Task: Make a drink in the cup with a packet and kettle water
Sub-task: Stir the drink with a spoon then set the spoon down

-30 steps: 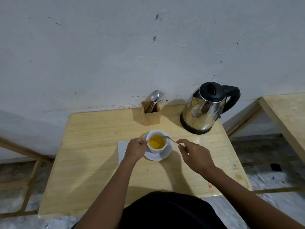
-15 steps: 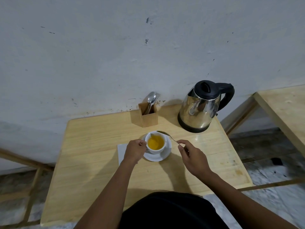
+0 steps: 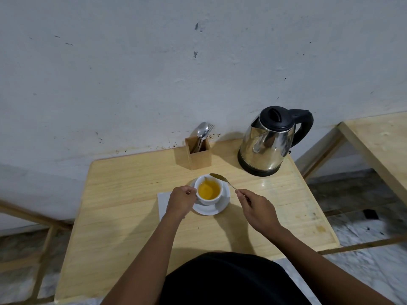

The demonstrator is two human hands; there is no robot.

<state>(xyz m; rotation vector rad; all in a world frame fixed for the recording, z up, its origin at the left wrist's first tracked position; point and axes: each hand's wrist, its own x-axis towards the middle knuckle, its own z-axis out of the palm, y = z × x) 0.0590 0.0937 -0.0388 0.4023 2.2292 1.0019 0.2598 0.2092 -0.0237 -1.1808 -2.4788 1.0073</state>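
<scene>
Now right hand pinches spoon, bowl above cup rim.

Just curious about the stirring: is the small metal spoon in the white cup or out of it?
Out. The small metal spoon, held by the right hand, has its bowl above the white cup's far rim, clear of the yellow drink.

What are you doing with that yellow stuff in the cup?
A person is making a drink at a wooden table. The left hand steadies the white cup, which sits on a saucer and holds yellow liquid. The right hand holds a spoon lifted out, its bowl just past the cup's far rim. The kettle stands upright at the back, lid shut.
</scene>
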